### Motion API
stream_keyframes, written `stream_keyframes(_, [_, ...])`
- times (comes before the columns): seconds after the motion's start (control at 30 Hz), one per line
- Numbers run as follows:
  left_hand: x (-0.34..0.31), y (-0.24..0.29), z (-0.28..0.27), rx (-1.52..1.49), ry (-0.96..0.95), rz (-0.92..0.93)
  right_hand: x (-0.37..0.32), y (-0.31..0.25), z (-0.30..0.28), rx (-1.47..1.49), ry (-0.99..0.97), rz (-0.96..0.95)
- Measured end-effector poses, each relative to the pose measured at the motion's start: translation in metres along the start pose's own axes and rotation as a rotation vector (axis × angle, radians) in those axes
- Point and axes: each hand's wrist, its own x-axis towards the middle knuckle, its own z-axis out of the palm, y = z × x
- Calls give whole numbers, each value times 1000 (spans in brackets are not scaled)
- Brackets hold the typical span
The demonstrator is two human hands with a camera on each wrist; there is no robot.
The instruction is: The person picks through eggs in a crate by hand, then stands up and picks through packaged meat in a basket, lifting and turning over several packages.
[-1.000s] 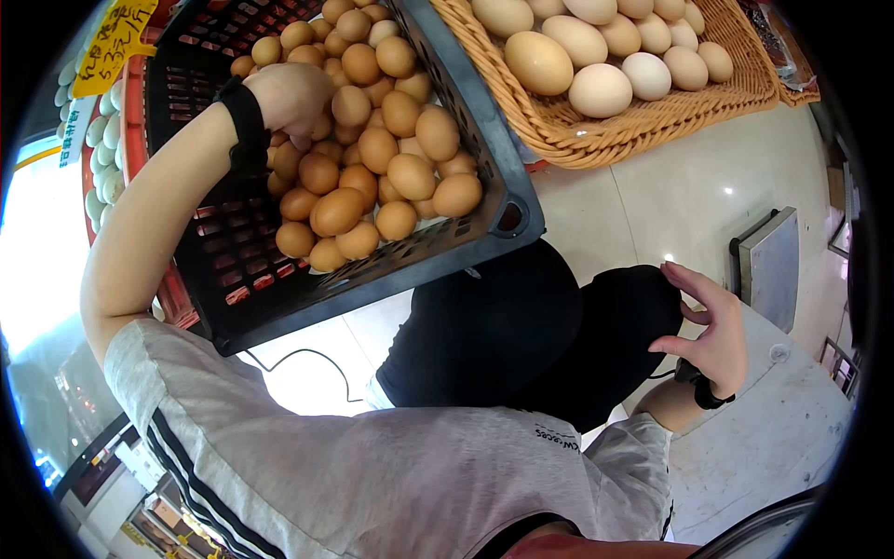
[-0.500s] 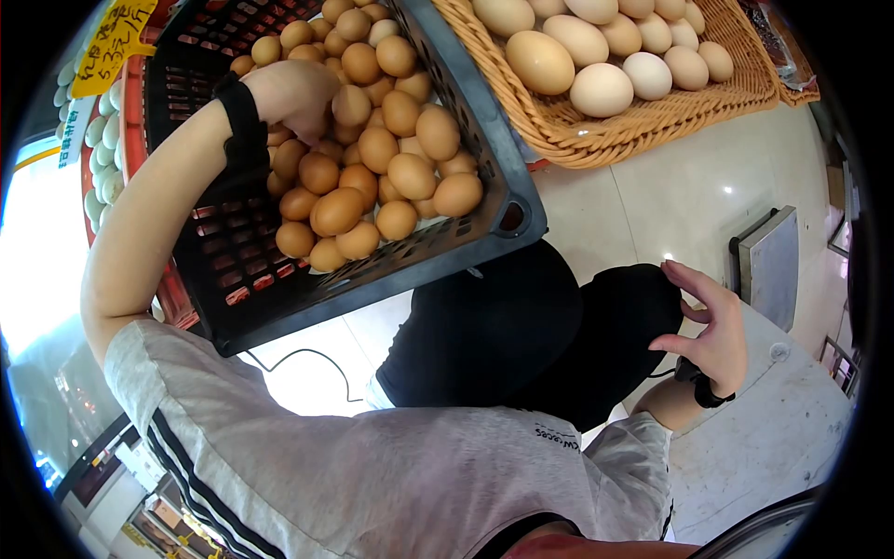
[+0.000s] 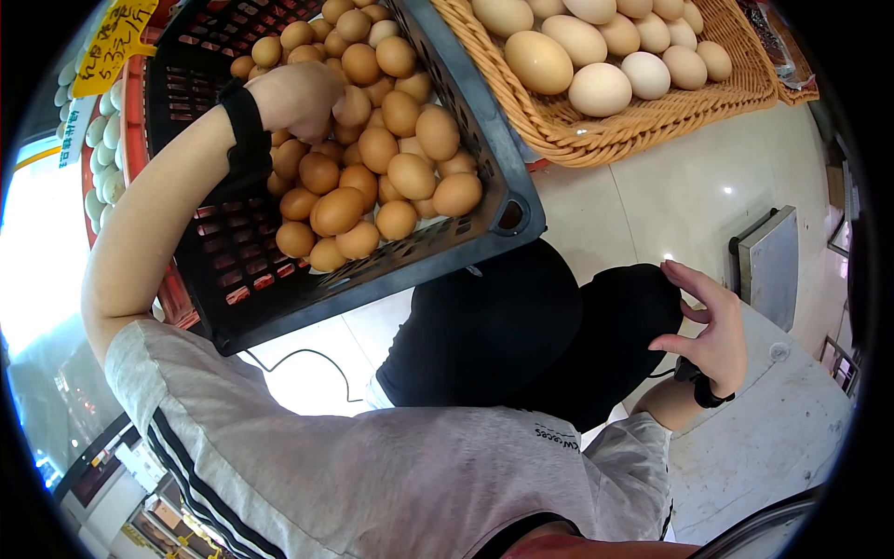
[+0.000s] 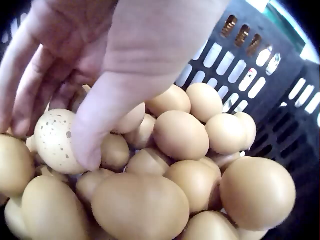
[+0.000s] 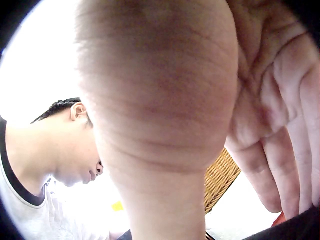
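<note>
A black plastic crate holds a heap of brown eggs. My left hand reaches down into the heap at its far left side. In the left wrist view the left hand curls thumb and fingers round a pale speckled egg that lies among the brown eggs. My right hand rests with loosely spread fingers against the black trouser knee and holds nothing. The right wrist view is filled by that open palm.
A wicker basket of larger pale eggs stands right of the crate. A red crate with white eggs and a yellow price tag are at the left. A metal scale platform and a black cable lie on the glossy floor.
The left hand has shifted slightly up and to the right within the egg heap. The right hand has stayed still on the knee.
</note>
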Motion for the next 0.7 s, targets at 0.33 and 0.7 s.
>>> stream_keyframes(0.33, [1,-3,4,-47,2,33,1,2,0,-1,2,-5])
stream_keyframes(0.7, [0,10,20,-16,193,-22,3,0,0,2,-9,21])
